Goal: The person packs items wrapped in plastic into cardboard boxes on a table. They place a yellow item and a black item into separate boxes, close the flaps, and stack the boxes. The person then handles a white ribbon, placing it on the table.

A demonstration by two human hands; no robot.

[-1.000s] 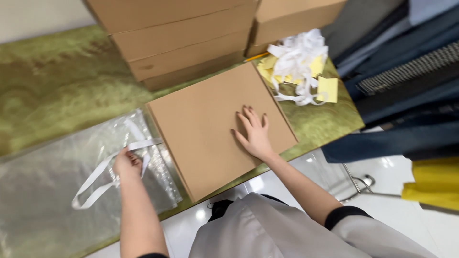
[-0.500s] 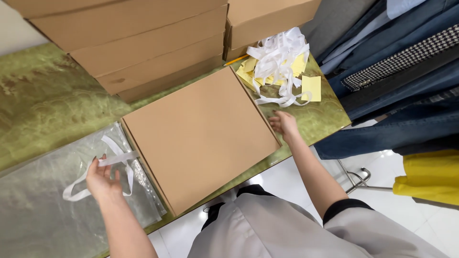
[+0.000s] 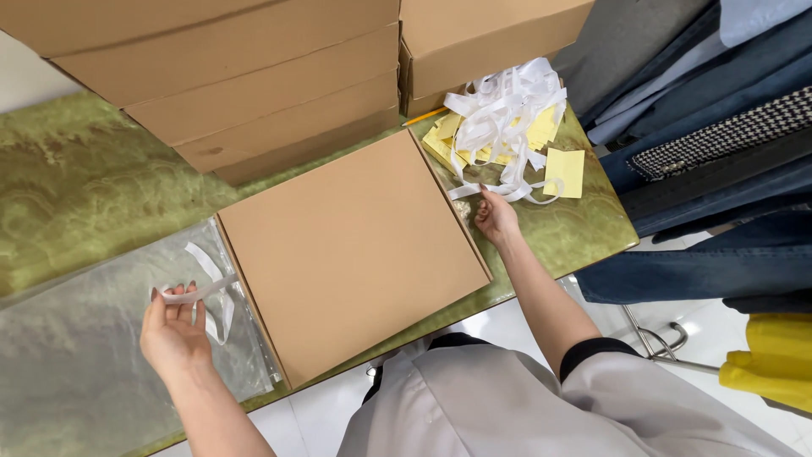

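Flat box (image 3: 351,258) on table (image 3: 76,186), stacked boxes (image 3: 245,85) behind

One head-worn view looks steeply down from close above the green marbled surface (image 3: 93,186), facing the stacked cardboard boxes (image 3: 254,85).

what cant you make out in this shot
- Head view: what the flat cardboard box contains; it is closed.
- Right hand fingertips: hidden among the white strips.
- Stacked boxes: tops cut by the upper edge.
- Left hand holds a white strip; its grip is hidden.
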